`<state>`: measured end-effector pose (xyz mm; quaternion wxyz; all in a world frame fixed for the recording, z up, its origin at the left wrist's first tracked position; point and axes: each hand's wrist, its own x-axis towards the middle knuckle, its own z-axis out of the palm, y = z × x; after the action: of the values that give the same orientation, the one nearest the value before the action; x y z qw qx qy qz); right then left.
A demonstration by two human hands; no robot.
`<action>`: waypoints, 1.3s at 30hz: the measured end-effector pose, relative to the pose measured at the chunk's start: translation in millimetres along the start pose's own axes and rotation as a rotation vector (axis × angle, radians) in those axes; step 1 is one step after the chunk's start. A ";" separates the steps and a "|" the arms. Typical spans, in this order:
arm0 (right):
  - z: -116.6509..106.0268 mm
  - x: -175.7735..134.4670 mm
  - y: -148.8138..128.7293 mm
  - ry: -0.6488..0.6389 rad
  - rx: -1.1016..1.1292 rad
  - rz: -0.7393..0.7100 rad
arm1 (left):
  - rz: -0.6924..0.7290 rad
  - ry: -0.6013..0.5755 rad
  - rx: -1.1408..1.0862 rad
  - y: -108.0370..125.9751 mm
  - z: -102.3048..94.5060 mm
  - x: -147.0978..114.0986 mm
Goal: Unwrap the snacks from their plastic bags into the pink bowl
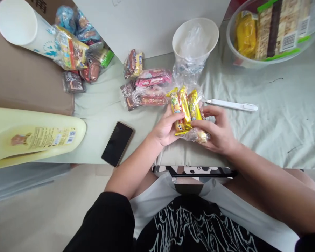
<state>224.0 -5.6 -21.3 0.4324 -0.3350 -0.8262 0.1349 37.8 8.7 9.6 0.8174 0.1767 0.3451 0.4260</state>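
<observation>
Several yellow-wrapped snack bars (184, 105) lie side by side over clear plastic wrap (187, 134), between my two hands. My left hand (168, 126) grips them from the left, its thumb across the front of the bars. From the right, my right hand (217, 131) closes on the rightmost bar and the plastic, fingers bent. Just beyond the bars, pink Nabati wafer packs (153, 81) and red-wrapped snacks (152, 99) rest on the cloth. A white utility knife (231, 104) lies right of the bars, near my right hand.
A paper cup (195, 38) holding clear plastic stands behind. At the back right is a clear tub (267, 61) of snacks. A phone (118, 143), a yellow bottle (36, 136), a lying paper cup (18, 24) and bagged snacks (73, 52) are on the left.
</observation>
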 end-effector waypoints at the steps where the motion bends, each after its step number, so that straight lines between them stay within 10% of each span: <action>1: 0.9 -0.9 -0.9 -0.007 -0.011 0.015 | 0.015 0.008 0.022 -1.8 -0.4 -0.2; 15: 0.2 -1.2 -2.7 -0.086 0.002 0.131 | 0.266 0.093 0.246 -18.6 -7.7 9.2; 24: -5.9 -0.4 -11.0 -0.104 0.079 0.192 | 0.421 -0.059 0.609 -26.1 -28.5 18.3; 33: -8.9 4.7 -14.8 -0.049 0.106 0.307 | 0.223 -0.283 0.598 -19.4 -18.3 4.1; 39: -17.2 7.4 -11.8 -0.011 0.200 0.363 | 0.181 -0.136 0.460 -23.6 -12.7 4.1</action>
<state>229.8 -10.5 -0.5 0.4274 -0.4329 -0.7373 0.2937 43.9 -1.6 -14.7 0.7356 0.4167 0.3599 0.3946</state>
